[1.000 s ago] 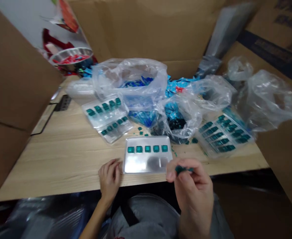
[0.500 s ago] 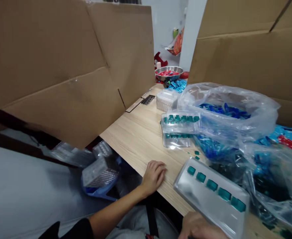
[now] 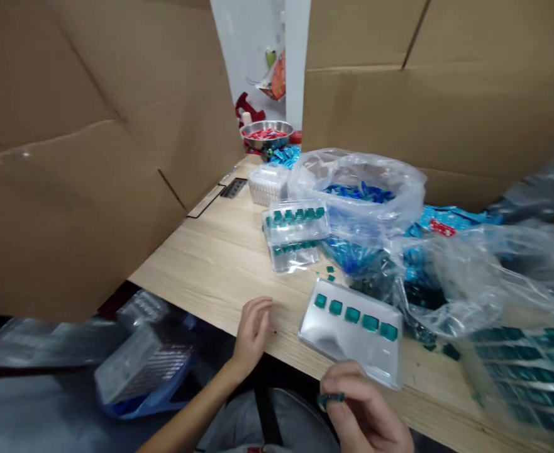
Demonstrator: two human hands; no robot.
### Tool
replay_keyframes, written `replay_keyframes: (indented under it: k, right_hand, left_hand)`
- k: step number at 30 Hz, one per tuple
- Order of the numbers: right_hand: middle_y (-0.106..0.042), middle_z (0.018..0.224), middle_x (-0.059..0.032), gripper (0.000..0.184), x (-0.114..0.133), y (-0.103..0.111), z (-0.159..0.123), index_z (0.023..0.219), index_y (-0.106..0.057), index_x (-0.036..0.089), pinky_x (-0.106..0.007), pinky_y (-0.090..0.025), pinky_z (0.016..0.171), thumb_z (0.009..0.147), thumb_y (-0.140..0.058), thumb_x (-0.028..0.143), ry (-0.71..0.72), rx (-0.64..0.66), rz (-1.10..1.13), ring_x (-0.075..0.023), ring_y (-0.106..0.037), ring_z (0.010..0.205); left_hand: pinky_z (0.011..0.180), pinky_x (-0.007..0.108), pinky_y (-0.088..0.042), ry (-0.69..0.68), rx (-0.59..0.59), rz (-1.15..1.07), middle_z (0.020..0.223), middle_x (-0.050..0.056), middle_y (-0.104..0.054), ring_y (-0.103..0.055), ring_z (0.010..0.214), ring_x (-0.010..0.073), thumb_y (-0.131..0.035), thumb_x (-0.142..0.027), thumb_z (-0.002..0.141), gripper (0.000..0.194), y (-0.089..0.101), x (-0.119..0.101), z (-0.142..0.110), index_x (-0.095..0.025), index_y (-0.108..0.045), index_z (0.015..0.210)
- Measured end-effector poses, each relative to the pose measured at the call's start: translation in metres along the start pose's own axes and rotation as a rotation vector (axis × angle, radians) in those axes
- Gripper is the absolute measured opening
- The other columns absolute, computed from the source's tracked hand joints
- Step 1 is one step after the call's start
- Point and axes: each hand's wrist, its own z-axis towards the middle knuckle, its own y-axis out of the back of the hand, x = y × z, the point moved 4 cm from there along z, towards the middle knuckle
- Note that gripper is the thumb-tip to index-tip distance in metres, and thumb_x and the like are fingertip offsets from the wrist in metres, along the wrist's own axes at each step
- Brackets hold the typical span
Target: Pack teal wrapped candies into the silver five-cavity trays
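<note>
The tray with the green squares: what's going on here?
A person sits at a table, pinching a small dark green piece in the right hand, just by the near edge of the tray. The left hand lies on the table's edge, left of the tray. A single row of five green squares sits in the tray, and an open plastic bag of blue bits stands behind.

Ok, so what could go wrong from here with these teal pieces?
The small teal piece pinched in the right hand could slip and drop off the front of the table. The silver tray lies close to that edge, so a bump might shift it and the row of teal squares.
</note>
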Motion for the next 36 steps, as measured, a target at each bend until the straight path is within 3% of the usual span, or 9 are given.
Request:
replay_keyframes:
  k: [2, 6, 8, 10, 16, 20, 23, 30, 36]
  right_hand:
    - [-0.071, 0.087, 0.0015, 0.030, -0.001, -0.005, -0.002, 0.104, -0.069, 0.029, -0.014, -0.057, 0.076, 0.088, -0.065, 0.003, -0.014, -0.062, 0.013, -0.0096, -0.069, 0.082]
    - [-0.071, 0.089, 0.0034, 0.031, -0.003, -0.025, 0.002, 0.102, -0.066, 0.030, -0.013, -0.056, 0.081, 0.089, -0.063, 0.002, 0.000, -0.121, 0.038, -0.0078, -0.068, 0.084]
    - [-0.069, 0.086, 0.0029, 0.027, 0.000, -0.036, 0.006, 0.098, -0.067, 0.027, -0.013, -0.055, 0.079, 0.088, -0.064, 0.003, 0.066, -0.063, 0.022, -0.0078, -0.067, 0.082]
    - [-0.067, 0.082, 0.0027, 0.021, 0.004, -0.042, 0.009, 0.094, -0.067, 0.025, -0.012, -0.055, 0.074, 0.087, -0.065, 0.005, 0.105, -0.023, -0.003, -0.0074, -0.065, 0.077]
    - [-0.068, 0.083, 0.0018, 0.013, 0.014, -0.037, 0.003, 0.095, -0.069, 0.026, -0.013, -0.055, 0.072, 0.090, -0.066, 0.014, 0.078, 0.017, 0.018, -0.0076, -0.066, 0.075]
    - [-0.070, 0.087, 0.0004, 0.023, 0.015, -0.024, -0.009, 0.109, -0.069, 0.029, -0.015, -0.056, 0.071, 0.092, -0.063, 0.014, 0.036, -0.050, 0.041, -0.0088, -0.066, 0.076]
    - [-0.070, 0.083, 0.0000, 0.025, 0.017, -0.015, -0.018, 0.107, -0.070, 0.027, -0.015, -0.056, 0.071, 0.091, -0.062, 0.010, 0.053, -0.067, 0.023, -0.0092, -0.066, 0.074]
    - [-0.072, 0.077, -0.0006, 0.019, 0.005, -0.019, -0.025, 0.097, -0.070, 0.022, -0.017, -0.055, 0.063, 0.088, -0.060, 0.008, 0.035, 0.140, -0.092, -0.0105, -0.068, 0.066]
    - [-0.070, 0.077, 0.0014, 0.021, -0.019, -0.033, -0.027, 0.097, -0.069, 0.025, -0.014, -0.054, 0.065, 0.087, -0.061, 0.008, -0.018, 0.327, -0.058, -0.0096, -0.067, 0.067]
  left_hand:
    - [0.092, 0.032, -0.051, 0.001, 0.022, -0.113, 0.108, 0.008, -0.064, -0.061, 0.106, 0.0173, -0.042, -0.020, 0.103, 0.020, 0.015, -0.023, 0.016, -0.021, -0.058, 0.116]
    - [0.082, 0.027, -0.057, -0.085, 0.244, -0.353, 0.092, 0.004, -0.067, -0.066, 0.091, 0.0156, -0.046, -0.056, 0.099, 0.036, 0.038, -0.080, 0.037, -0.025, -0.062, 0.108]
    - [0.083, 0.025, -0.057, -0.045, 0.315, -0.511, 0.095, 0.004, -0.067, -0.067, 0.092, 0.0151, -0.058, -0.053, 0.094, 0.033, 0.045, -0.099, 0.037, -0.025, -0.064, 0.110]
    - [0.083, 0.023, -0.057, 0.041, 0.297, -0.604, 0.096, 0.005, -0.067, -0.066, 0.093, 0.0144, -0.064, -0.039, 0.094, 0.020, 0.049, -0.107, 0.031, -0.025, -0.066, 0.108]
    - [0.081, 0.018, -0.056, 0.215, 0.221, -0.631, 0.091, 0.002, -0.066, -0.067, 0.089, 0.0110, -0.065, -0.027, 0.094, 0.005, 0.054, -0.116, 0.015, -0.023, -0.068, 0.092]
    - [0.080, 0.019, -0.057, 0.182, 0.239, -0.681, 0.087, 0.001, -0.066, -0.067, 0.085, 0.0112, -0.062, -0.027, 0.096, 0.007, 0.046, -0.120, 0.027, -0.023, -0.067, 0.093]
    - [0.080, 0.022, -0.056, 0.173, 0.225, -0.702, 0.086, 0.001, -0.068, -0.066, 0.084, 0.0116, -0.062, -0.024, 0.095, 0.006, 0.037, -0.115, 0.040, -0.023, -0.068, 0.092]
    - [0.073, 0.025, -0.054, 0.455, 0.124, -0.850, 0.076, 0.001, -0.068, -0.064, 0.069, 0.0112, -0.078, -0.037, 0.082, 0.021, 0.012, -0.081, 0.060, -0.018, -0.070, 0.082]
    - [0.069, 0.028, -0.051, 0.540, 0.015, -0.789, 0.074, 0.003, -0.068, -0.063, 0.066, 0.0129, -0.081, -0.047, 0.076, 0.034, 0.024, -0.068, 0.055, -0.015, -0.068, 0.082]
